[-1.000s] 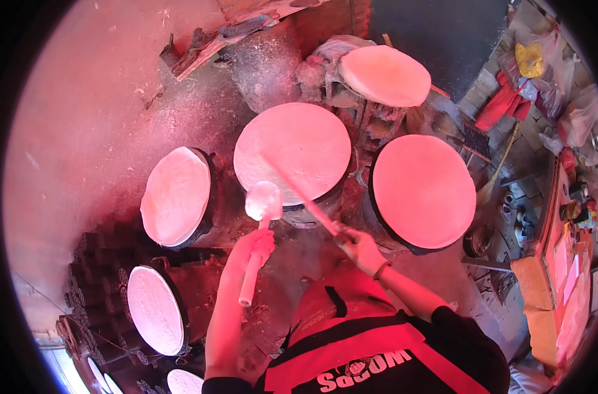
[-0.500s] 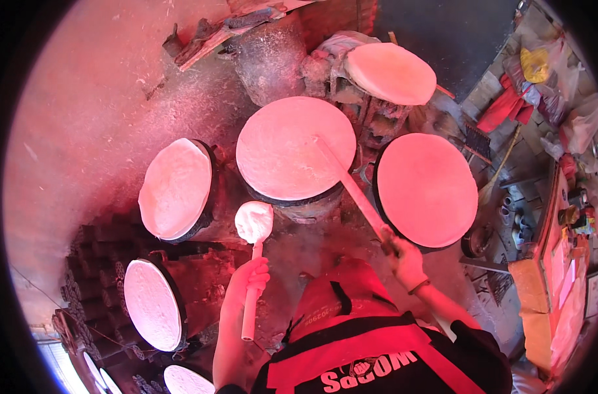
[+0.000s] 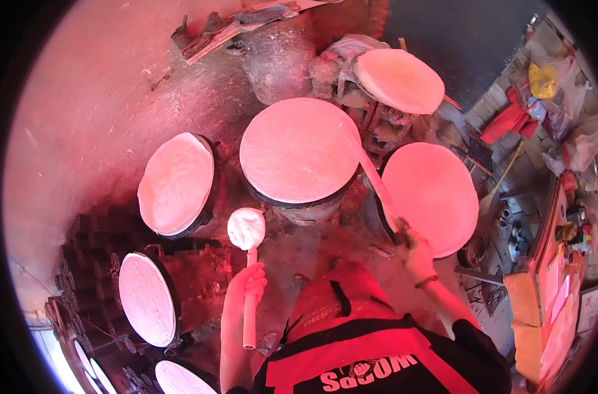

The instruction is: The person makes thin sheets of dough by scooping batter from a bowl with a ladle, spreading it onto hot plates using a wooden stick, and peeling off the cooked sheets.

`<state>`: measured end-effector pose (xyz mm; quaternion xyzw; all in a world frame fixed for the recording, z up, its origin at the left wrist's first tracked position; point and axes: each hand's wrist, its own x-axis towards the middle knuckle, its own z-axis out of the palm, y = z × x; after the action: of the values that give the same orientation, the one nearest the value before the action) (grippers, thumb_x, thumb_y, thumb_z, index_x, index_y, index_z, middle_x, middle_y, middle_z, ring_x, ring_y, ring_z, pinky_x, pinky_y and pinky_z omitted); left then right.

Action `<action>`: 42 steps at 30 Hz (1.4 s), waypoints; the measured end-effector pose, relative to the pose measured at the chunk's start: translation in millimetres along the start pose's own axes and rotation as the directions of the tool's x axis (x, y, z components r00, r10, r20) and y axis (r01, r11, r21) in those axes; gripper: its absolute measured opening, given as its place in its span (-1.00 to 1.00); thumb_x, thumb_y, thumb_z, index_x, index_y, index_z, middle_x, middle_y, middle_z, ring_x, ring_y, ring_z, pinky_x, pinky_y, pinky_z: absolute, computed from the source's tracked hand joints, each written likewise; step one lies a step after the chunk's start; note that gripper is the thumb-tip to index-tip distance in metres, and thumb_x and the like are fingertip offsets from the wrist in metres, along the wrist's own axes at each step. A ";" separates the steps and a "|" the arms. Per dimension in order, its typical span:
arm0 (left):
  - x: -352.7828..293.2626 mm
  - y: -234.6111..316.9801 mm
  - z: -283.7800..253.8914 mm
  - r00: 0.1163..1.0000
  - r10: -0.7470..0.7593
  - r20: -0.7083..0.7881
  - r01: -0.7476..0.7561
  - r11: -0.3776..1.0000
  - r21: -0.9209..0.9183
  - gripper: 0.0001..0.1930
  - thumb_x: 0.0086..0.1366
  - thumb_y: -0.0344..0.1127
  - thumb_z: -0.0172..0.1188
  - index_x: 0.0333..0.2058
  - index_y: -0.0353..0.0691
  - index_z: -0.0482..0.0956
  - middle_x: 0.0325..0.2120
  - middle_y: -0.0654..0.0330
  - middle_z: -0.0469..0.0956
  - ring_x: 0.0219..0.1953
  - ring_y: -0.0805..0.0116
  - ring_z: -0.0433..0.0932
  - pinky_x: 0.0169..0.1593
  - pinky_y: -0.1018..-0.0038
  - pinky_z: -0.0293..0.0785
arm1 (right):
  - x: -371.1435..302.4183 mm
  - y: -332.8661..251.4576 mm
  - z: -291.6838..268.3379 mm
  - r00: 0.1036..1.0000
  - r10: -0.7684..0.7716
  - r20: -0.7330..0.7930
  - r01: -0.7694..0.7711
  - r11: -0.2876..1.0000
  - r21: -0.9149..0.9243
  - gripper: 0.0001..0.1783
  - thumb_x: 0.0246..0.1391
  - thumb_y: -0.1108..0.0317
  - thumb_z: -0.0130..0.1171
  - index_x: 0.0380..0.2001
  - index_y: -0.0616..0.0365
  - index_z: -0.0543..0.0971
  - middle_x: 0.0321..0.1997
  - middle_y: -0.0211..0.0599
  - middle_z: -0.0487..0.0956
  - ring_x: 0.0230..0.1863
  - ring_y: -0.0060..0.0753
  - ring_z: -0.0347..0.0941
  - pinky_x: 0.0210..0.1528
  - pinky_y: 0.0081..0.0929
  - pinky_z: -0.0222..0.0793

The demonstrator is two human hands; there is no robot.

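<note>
Head view is showing the left hand (image 3: 248,287) gripping a white-topped stick (image 3: 250,320) and the right hand (image 3: 415,255) gripping a flat paddle (image 3: 378,186) over the upper-centre pale disc (image 3: 298,150), light, level strokes probably serving best.

Left hand (image 3: 242,285) was clenched, fingers (image 3: 257,282) curled into grip, bare left forearm (image 3: 233,341) rising nearly straight from below. Right hand (image 3: 417,257) was likewise closed, slightly farther forward, right forearm (image 3: 448,303) slanting up and inward to wrist (image 3: 427,281). Hands were well apart.
</note>
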<state>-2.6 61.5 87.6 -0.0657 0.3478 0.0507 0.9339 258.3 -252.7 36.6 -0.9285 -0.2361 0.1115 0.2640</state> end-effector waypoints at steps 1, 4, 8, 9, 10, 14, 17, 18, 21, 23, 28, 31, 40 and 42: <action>-4.0 -2.0 0.5 1.000 0.013 -0.002 -0.013 1.000 -0.013 -0.92 0.32 -0.46 -0.07 -0.25 -0.32 0.30 -0.63 0.33 0.19 -0.71 0.61 0.12 -0.77 0.74 -0.01 | 3.4 1.0 15.8 0.999 0.046 -0.020 -0.039 0.960 0.276 -0.54 0.01 0.25 0.11 0.06 -0.14 0.45 -0.34 -0.05 0.55 -0.32 0.01 0.51 -0.26 -0.22 0.41; -20.3 -5.8 -0.8 0.994 0.111 -0.004 -0.111 0.992 -0.066 -0.91 0.33 -0.46 -0.10 -0.22 -0.33 0.29 -0.63 0.31 0.18 -0.71 0.60 0.12 -0.77 0.73 0.00 | 7.3 -48.5 61.9 0.982 -0.055 0.183 0.009 0.970 0.244 -0.54 0.09 0.22 0.08 0.10 -0.11 0.41 -0.24 -0.03 0.55 -0.28 0.02 0.51 -0.21 -0.29 0.40; -50.6 -9.0 -3.4 0.976 0.214 0.030 -0.207 0.967 -0.148 -0.84 0.36 -0.43 -0.14 -0.16 -0.39 0.29 -0.61 0.30 0.19 -0.69 0.60 0.14 -0.75 0.72 0.05 | 30.5 -80.7 95.1 0.903 -0.367 0.223 0.241 0.863 0.444 -0.47 0.09 0.15 0.12 0.15 -0.09 0.36 -0.05 -0.08 0.53 -0.11 -0.12 0.52 -0.10 -0.42 0.39; -55.3 -6.0 -1.7 0.971 0.236 0.045 -0.229 0.964 -0.133 -0.80 0.38 -0.42 -0.18 -0.13 -0.43 0.28 -0.60 0.28 0.20 -0.68 0.58 0.16 -0.73 0.71 0.09 | 37.1 -94.7 100.2 0.878 -0.407 0.253 0.264 0.851 0.454 -0.47 0.09 0.15 0.12 0.15 -0.09 0.36 -0.05 -0.08 0.53 -0.11 -0.12 0.52 -0.10 -0.42 0.39; -61.8 -3.2 -4.7 0.961 0.271 0.053 -0.264 0.958 -0.109 -0.80 0.36 -0.42 -0.15 -0.12 -0.42 0.29 -0.59 0.29 0.21 -0.69 0.61 0.16 -0.74 0.73 0.10 | 42.7 -112.4 104.0 0.896 -0.393 0.206 0.241 0.820 0.519 -0.45 0.09 0.15 0.12 0.17 -0.05 0.34 -0.01 -0.10 0.51 -0.06 -0.18 0.51 -0.06 -0.44 0.37; -87.0 16.9 -20.0 0.918 0.397 -0.008 -0.397 0.916 -0.062 -0.79 0.34 -0.41 -0.09 -0.12 -0.41 0.32 -0.56 0.33 0.25 -0.69 0.69 0.15 -0.75 0.80 0.07 | 81.5 -186.4 143.3 0.866 -0.449 0.220 0.266 0.787 0.557 -0.44 0.06 0.21 0.13 0.14 0.10 0.34 0.06 -0.10 0.48 0.03 -0.35 0.44 0.04 -0.49 0.29; -108.3 44.0 -49.5 0.901 0.429 -0.073 -0.434 0.894 -0.108 -0.82 0.34 -0.33 -0.06 -0.15 -0.28 0.31 -0.61 0.37 0.21 -0.71 0.68 0.12 -0.75 0.76 0.00 | 102.1 -261.3 178.1 0.743 -0.532 0.406 0.319 0.815 0.484 -0.63 0.05 0.27 0.10 -0.07 0.18 0.45 -0.14 0.00 0.54 -0.10 -0.17 0.50 -0.11 -0.41 0.36; -113.0 52.5 -54.1 0.897 0.436 -0.066 -0.441 0.889 -0.120 -0.82 0.34 -0.33 -0.06 -0.15 -0.28 0.31 -0.61 0.37 0.21 -0.71 0.68 0.12 -0.75 0.76 0.00 | 103.2 -287.3 189.0 0.686 -0.628 0.368 0.456 0.765 0.455 -0.70 0.05 0.27 0.09 -0.18 0.19 0.45 -0.25 0.03 0.53 -0.19 -0.06 0.49 -0.20 -0.33 0.36; -128.0 60.5 -64.4 0.561 0.805 -0.192 -0.594 0.554 0.584 -0.84 0.39 -0.22 -0.11 -0.16 -0.13 0.32 -0.63 0.41 0.20 -0.74 0.67 0.12 -0.74 0.72 -0.02 | 106.0 -369.6 229.2 0.588 -0.727 0.356 0.650 0.686 0.327 -0.79 0.06 0.22 0.08 -0.38 0.16 0.45 -0.47 0.01 0.49 -0.36 0.10 0.46 -0.38 -0.12 0.34; -148.4 71.5 -64.8 0.555 0.808 -0.196 -0.600 0.553 0.579 -0.84 0.39 -0.22 -0.11 -0.16 -0.12 0.31 -0.63 0.40 0.20 -0.75 0.67 0.11 -0.74 0.73 -0.02 | 111.0 -411.9 272.0 0.482 -0.835 0.264 0.793 0.544 0.274 -0.77 0.02 0.20 0.10 -0.34 0.12 0.45 -0.41 -0.03 0.50 -0.38 0.06 0.47 -0.36 -0.14 0.38; -169.9 141.2 -84.0 0.675 0.710 -0.200 -0.644 0.699 0.310 -0.84 0.37 -0.27 -0.08 -0.17 -0.19 0.30 -0.62 0.36 0.20 -0.73 0.68 0.10 -0.73 0.74 -0.04 | 92.1 -486.7 309.4 0.324 -0.851 0.413 0.920 0.385 0.069 -0.70 -0.06 0.18 0.14 -0.27 0.08 0.42 -0.28 -0.06 0.50 -0.38 -0.03 0.49 -0.32 -0.15 0.41; -174.0 165.1 -87.2 0.731 0.653 -0.198 -0.622 0.757 0.199 -0.83 0.35 -0.29 -0.06 -0.17 -0.25 0.30 -0.61 0.33 0.20 -0.72 0.68 0.09 -0.73 0.74 -0.05 | 108.6 -482.1 324.4 0.303 -0.806 0.508 0.944 0.326 -0.046 -0.76 -0.08 0.23 0.12 -0.32 0.07 0.45 -0.29 -0.08 0.50 -0.36 -0.06 0.51 -0.31 -0.14 0.42; -176.0 180.9 -51.4 0.499 0.840 -0.214 -0.467 0.469 0.750 -0.89 0.35 -0.29 -0.07 -0.20 -0.09 0.22 -0.59 0.36 0.24 -0.75 0.67 0.11 -0.73 0.72 -0.01 | 258.3 -548.4 225.2 0.676 -0.679 0.288 0.462 0.694 0.552 -0.88 0.01 0.37 0.13 -0.43 0.17 0.60 -0.51 -0.28 0.59 -0.56 -0.40 0.44 -0.50 -0.36 0.31; -164.6 200.3 -35.3 0.641 0.743 -0.194 -0.497 0.594 0.633 -0.87 0.35 -0.29 -0.06 -0.19 -0.11 0.23 -0.60 0.37 0.22 -0.75 0.67 0.11 -0.73 0.72 -0.01 | 292.9 -561.1 146.8 0.749 -0.656 0.096 0.388 0.551 0.739 -0.85 -0.03 0.40 0.14 -0.40 0.25 0.59 -0.47 -0.42 0.57 -0.55 -0.62 0.36 -0.50 -0.61 0.26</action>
<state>-177.5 245.4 151.6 0.3113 0.5483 0.2691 0.7281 249.5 377.5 194.4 -0.6113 -0.4926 0.2730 0.5560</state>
